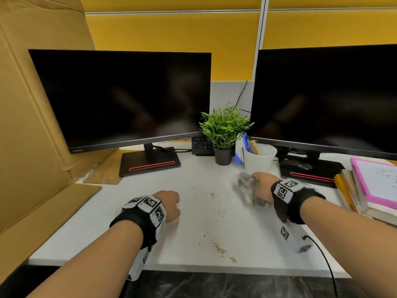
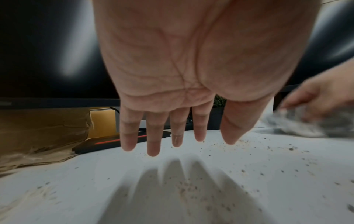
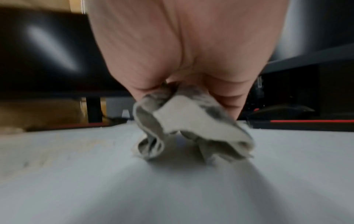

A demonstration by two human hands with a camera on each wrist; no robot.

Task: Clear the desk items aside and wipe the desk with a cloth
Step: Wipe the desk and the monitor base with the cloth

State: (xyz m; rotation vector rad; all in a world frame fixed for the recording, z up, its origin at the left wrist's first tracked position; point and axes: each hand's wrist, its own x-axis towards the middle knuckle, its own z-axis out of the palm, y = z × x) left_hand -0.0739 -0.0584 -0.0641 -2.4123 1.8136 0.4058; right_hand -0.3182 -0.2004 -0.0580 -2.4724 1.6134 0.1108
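The white desk [image 1: 133, 190] carries brown crumbs [image 1: 218, 248] and specks across its middle and front. My right hand [image 1: 261, 187] grips a crumpled grey-white cloth [image 1: 247, 187] just in front of the white cup; the cloth [image 3: 191, 125] hangs bunched from the fingers and touches the desk, blurred by motion. My left hand [image 1: 169, 204] hovers over the left middle of the desk. Its fingers [image 2: 153, 145] point straight down a little above the surface and hold nothing. The right hand [image 2: 316, 97] with the cloth [image 2: 306, 124] also shows at the right of the left wrist view.
Two dark monitors [image 1: 129, 97] [image 1: 326, 100] stand at the back on red-striped bases. Between them are a potted plant [image 1: 224, 134], a white cup of pens [image 1: 260, 158] and a dark keypad [image 1: 202, 146]. A mouse [image 1: 298, 165], stacked books [image 1: 371, 190] at right, cardboard [image 1: 32, 125] at left.
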